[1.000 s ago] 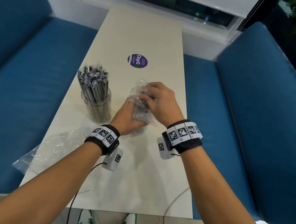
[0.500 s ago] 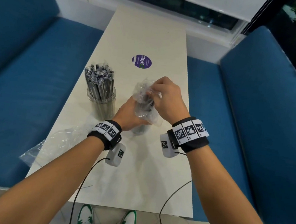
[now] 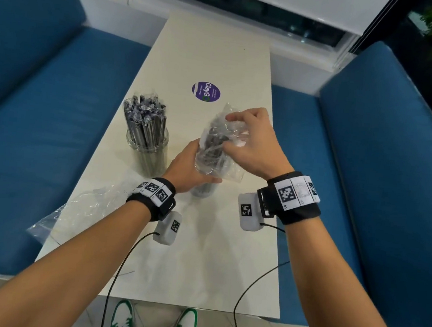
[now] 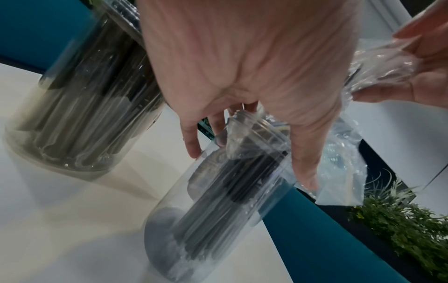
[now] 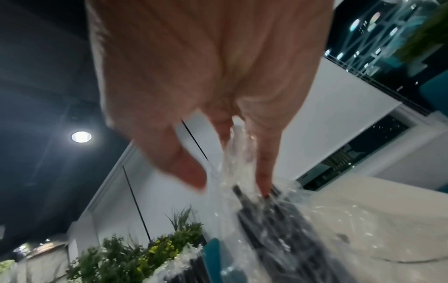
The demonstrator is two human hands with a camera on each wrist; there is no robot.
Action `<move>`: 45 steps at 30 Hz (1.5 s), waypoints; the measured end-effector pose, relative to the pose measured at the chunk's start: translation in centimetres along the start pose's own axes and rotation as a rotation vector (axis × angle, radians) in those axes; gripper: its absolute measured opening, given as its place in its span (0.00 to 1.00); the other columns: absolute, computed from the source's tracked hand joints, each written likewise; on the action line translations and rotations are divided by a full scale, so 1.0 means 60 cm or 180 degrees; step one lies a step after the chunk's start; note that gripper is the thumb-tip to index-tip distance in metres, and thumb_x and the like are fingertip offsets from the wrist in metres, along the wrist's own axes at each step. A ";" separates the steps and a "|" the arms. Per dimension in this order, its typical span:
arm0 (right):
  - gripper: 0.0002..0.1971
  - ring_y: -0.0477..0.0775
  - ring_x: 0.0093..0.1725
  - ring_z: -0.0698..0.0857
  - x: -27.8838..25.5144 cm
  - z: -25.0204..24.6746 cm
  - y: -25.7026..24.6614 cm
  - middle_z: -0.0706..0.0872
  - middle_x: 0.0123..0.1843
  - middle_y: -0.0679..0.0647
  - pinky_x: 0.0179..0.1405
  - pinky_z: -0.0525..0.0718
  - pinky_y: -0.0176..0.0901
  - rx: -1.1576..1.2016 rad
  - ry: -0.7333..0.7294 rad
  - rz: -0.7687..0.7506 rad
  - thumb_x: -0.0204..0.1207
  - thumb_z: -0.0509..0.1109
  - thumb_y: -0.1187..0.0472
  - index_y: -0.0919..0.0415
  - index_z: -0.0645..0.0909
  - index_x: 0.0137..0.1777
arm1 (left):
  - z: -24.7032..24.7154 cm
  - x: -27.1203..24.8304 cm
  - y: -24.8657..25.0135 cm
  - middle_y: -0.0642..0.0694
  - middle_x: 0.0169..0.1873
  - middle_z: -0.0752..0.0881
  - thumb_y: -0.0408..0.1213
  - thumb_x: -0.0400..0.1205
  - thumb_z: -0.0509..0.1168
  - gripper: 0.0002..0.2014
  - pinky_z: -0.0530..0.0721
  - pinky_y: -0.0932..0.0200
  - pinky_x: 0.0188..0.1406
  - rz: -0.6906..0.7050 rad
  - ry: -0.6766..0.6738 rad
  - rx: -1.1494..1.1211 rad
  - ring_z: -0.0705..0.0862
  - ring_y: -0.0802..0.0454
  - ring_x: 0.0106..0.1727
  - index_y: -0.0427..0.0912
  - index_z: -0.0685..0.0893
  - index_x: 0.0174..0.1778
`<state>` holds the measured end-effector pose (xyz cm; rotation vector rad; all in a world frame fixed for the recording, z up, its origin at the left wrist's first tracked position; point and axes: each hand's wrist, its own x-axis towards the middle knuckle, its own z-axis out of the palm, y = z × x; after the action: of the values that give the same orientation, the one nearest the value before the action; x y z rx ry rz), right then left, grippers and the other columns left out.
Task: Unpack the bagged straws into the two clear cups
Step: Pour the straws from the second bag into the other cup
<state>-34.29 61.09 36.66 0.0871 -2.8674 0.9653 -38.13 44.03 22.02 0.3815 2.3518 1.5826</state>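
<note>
Straws [image 3: 213,142] stand in a dark bundle inside a clear bag [image 3: 220,148], their lower ends down in the second cup [image 4: 218,206] mid-table. The left hand [image 3: 188,170] has its grip curled round bag and cup rim from the nine o'clock side. The right hand [image 3: 251,143] pinches the bag's crumpled top at three o'clock, above the bundle. At ten o'clock, well apart, the first cup [image 3: 148,151] is packed with straws. An empty bag [image 3: 83,211] lies at seven o'clock on the table [image 3: 201,254].
</note>
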 end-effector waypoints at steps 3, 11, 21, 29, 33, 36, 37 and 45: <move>0.16 0.48 0.54 0.80 0.004 0.003 0.007 0.80 0.63 0.55 0.51 0.76 0.19 -0.0306 0.0169 -0.0303 0.74 0.80 0.70 0.58 0.88 0.60 | 0.002 0.002 0.003 0.59 0.71 0.86 0.59 0.59 0.91 0.53 0.86 0.41 0.74 0.0023 0.0013 -0.0013 0.87 0.54 0.71 0.58 0.74 0.80; 0.25 0.61 0.55 0.86 0.006 0.006 -0.008 0.89 0.56 0.59 0.56 0.86 0.53 -0.0217 0.0091 -0.0017 0.82 0.62 0.72 0.50 0.82 0.74 | 0.002 0.003 0.002 0.49 0.82 0.78 0.51 0.66 0.90 0.54 0.79 0.42 0.80 0.0091 0.0024 0.0232 0.78 0.49 0.81 0.51 0.70 0.88; 0.37 0.57 0.69 0.82 0.010 -0.008 -0.011 0.80 0.74 0.57 0.71 0.82 0.50 -0.0202 -0.0426 0.0352 0.73 0.84 0.53 0.56 0.73 0.80 | 0.002 0.010 -0.011 0.48 0.85 0.74 0.36 0.73 0.86 0.51 0.77 0.43 0.85 0.0115 0.0010 0.0316 0.75 0.48 0.85 0.49 0.67 0.91; 0.21 0.61 0.59 0.84 0.019 -0.003 -0.002 0.85 0.60 0.59 0.57 0.82 0.48 -0.0350 -0.0112 0.0445 0.74 0.84 0.60 0.64 0.82 0.63 | 0.006 0.018 -0.016 0.51 0.82 0.77 0.51 0.64 0.92 0.58 0.79 0.46 0.80 -0.0023 -0.0019 0.0136 0.78 0.50 0.81 0.52 0.69 0.89; 0.36 0.62 0.63 0.82 0.018 -0.003 0.007 0.80 0.64 0.57 0.64 0.87 0.62 -0.0105 -0.0344 0.0431 0.67 0.88 0.58 0.56 0.71 0.71 | 0.008 0.019 -0.019 0.54 0.79 0.80 0.56 0.60 0.93 0.58 0.84 0.43 0.77 0.0004 -0.0017 0.0058 0.83 0.51 0.76 0.57 0.72 0.86; 0.50 0.57 0.70 0.82 0.020 -0.005 0.009 0.78 0.70 0.53 0.69 0.86 0.60 0.0333 -0.0637 0.0652 0.57 0.86 0.30 0.48 0.70 0.76 | 0.006 0.016 -0.017 0.51 0.80 0.79 0.51 0.64 0.92 0.55 0.83 0.43 0.77 0.0066 0.0010 0.0084 0.82 0.49 0.76 0.55 0.72 0.86; 0.50 0.55 0.71 0.83 0.020 -0.007 0.006 0.79 0.72 0.52 0.69 0.86 0.58 0.0611 -0.0581 0.0773 0.58 0.82 0.24 0.47 0.72 0.76 | 0.005 0.015 -0.015 0.52 0.79 0.79 0.52 0.64 0.92 0.54 0.83 0.42 0.77 0.0090 0.0011 0.0093 0.82 0.50 0.76 0.56 0.72 0.86; 0.24 0.56 0.75 0.79 0.022 -0.011 0.014 0.82 0.73 0.56 0.71 0.72 0.36 0.0164 0.0340 0.0640 0.79 0.77 0.63 0.51 0.84 0.75 | 0.009 0.017 -0.017 0.52 0.79 0.79 0.48 0.62 0.93 0.57 0.79 0.47 0.79 0.0128 0.0032 0.0131 0.80 0.51 0.79 0.63 0.68 0.84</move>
<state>-35.60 62.13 36.85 -0.2457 -2.7933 1.0437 -38.93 44.49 20.81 0.4332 2.4018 1.5594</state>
